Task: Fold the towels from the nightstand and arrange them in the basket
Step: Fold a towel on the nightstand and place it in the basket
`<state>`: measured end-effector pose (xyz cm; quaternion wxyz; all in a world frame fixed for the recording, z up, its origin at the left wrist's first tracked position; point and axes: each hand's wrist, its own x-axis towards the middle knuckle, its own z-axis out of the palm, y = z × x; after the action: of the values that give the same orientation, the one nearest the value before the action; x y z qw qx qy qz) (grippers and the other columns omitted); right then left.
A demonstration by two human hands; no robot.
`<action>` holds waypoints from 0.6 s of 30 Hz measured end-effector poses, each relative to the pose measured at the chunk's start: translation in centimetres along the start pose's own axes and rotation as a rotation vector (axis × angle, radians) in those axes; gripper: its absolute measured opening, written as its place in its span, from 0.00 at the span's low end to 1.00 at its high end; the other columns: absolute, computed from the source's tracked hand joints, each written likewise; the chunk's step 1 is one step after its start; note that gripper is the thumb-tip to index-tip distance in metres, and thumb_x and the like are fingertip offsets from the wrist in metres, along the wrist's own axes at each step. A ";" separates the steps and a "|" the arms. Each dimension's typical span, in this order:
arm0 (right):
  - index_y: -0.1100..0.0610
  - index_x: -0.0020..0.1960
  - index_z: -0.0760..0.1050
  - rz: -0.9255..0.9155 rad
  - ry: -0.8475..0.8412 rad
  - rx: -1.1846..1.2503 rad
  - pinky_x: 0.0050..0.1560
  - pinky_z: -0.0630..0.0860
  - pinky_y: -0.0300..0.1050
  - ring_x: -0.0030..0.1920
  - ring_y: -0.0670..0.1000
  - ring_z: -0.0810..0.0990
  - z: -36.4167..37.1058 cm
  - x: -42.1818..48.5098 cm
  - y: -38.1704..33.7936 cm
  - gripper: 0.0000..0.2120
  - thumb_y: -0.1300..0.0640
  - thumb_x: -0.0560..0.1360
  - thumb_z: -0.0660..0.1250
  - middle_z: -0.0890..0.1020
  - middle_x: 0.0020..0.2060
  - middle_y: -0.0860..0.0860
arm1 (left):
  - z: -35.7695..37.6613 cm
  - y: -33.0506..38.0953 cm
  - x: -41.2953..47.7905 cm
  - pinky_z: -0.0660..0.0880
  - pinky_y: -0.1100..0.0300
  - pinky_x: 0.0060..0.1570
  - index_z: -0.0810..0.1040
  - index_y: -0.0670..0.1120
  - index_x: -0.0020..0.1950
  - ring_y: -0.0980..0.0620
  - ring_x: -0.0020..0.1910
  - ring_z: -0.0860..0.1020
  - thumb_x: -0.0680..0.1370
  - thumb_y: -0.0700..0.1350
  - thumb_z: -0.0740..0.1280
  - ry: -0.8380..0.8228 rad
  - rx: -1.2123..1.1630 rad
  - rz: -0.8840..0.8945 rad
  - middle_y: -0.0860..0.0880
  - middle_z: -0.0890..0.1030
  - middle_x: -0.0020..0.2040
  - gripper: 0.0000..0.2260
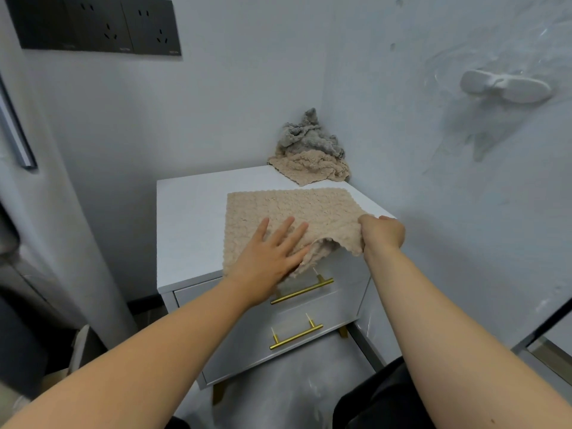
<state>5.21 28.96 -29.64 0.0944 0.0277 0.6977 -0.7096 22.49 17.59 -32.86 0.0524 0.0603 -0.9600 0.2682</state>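
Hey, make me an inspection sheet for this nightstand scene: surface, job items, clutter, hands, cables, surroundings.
Surface: white nightstand top, two drawers below with gold handles.
Job's things: spread beige towel lying flat, near edge overhanging the front; grey towel crumpled atop a crumpled beige towel in the back corner; basket not seen.
Clutter: nothing seen.
Hands: left hand flat, pressing the spread towel; right hand grips its lifted near right corner.
Cables: nothing seen.
Surroundings: black wall sockets upper left, white wall hook at right.
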 end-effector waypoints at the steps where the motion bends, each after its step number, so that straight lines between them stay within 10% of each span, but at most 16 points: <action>1: 0.54 0.56 0.71 -0.005 -0.001 0.009 0.43 0.73 0.42 0.44 0.53 0.74 -0.1 0.0 -0.1 0.15 0.64 0.72 0.66 0.73 0.47 0.52 | -0.3 -0.1 -0.1 0.48 0.36 0.71 0.51 0.49 0.78 0.38 0.77 0.47 0.76 0.50 0.62 0.053 -0.029 0.000 0.41 0.46 0.78 0.33; 4: 0.54 0.56 0.76 -0.022 0.025 0.035 0.52 0.79 0.51 0.48 0.57 0.81 -0.4 0.7 -0.3 0.15 0.67 0.71 0.64 0.79 0.53 0.55 | -1.3 -0.7 -0.1 0.70 0.41 0.60 0.77 0.43 0.57 0.38 0.66 0.71 0.68 0.47 0.58 0.264 -0.205 -0.005 0.39 0.72 0.68 0.20; 6: 0.54 0.45 0.79 -0.009 -0.001 0.048 0.52 0.80 0.57 0.49 0.59 0.82 -0.5 0.8 -0.8 0.14 0.70 0.70 0.62 0.82 0.52 0.58 | -1.7 -1.2 -0.1 0.74 0.49 0.48 0.78 0.42 0.41 0.39 0.54 0.77 0.67 0.46 0.57 0.382 -0.345 -0.067 0.40 0.78 0.56 0.13; 12: 0.57 0.69 0.67 -0.216 -0.054 -0.272 0.61 0.73 0.49 0.61 0.57 0.75 -0.8 0.7 -1.7 0.22 0.66 0.76 0.55 0.73 0.63 0.56 | -3.3 -2.6 0.6 0.66 0.57 0.39 0.74 0.43 0.39 0.50 0.43 0.71 0.76 0.40 0.61 0.305 -0.804 -0.403 0.48 0.75 0.41 0.07; 18: 0.50 0.49 0.80 -0.678 -0.388 -0.903 0.64 0.63 0.54 0.63 0.59 0.69 1.3 -2.5 -2.5 0.24 0.36 0.71 0.52 0.76 0.59 0.58 | -3.2 -2.7 1.2 0.62 0.58 0.33 0.69 0.51 0.32 0.51 0.34 0.71 0.78 0.42 0.60 0.228 -0.974 -0.459 0.54 0.72 0.30 0.14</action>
<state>7.40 27.91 -26.73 -0.0090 -0.3696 0.8703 -0.3254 21.92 16.88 -28.65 0.2349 0.2075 -0.9237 -0.2204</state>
